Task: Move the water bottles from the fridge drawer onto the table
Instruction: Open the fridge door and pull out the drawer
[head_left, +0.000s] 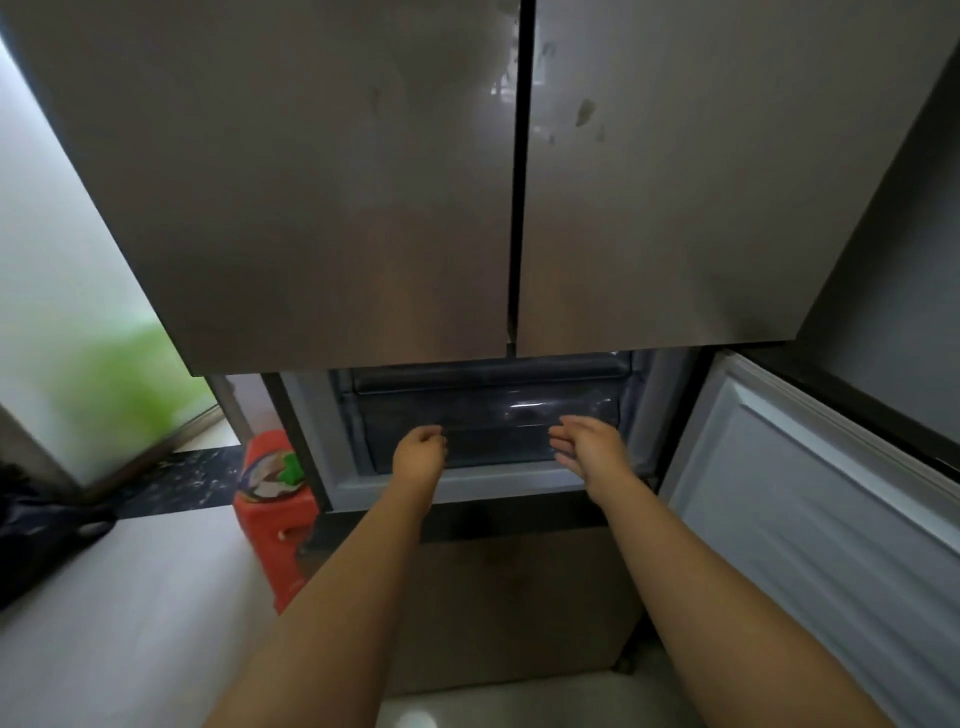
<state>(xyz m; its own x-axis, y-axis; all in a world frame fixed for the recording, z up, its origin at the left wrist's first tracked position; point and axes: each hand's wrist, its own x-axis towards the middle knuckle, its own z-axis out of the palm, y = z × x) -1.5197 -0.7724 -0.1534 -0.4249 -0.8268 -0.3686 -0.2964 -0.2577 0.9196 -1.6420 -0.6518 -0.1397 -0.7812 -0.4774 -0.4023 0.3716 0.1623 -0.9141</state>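
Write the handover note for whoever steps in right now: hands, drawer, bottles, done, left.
Left hand: fingers loosely curled, holding nothing, at the drawer front.
Right hand: open, fingers straight, at the drawer's right side, holding nothing.
Fridge drawer: dark translucent, looks pushed in; the lower door stands swung open to the right.
Water bottles: none visible; the drawer's contents cannot be made out.
Done: lower compartment opened.
Left: pull the drawer out, lift the bottles, carry them to the table, which is not clearly in view.
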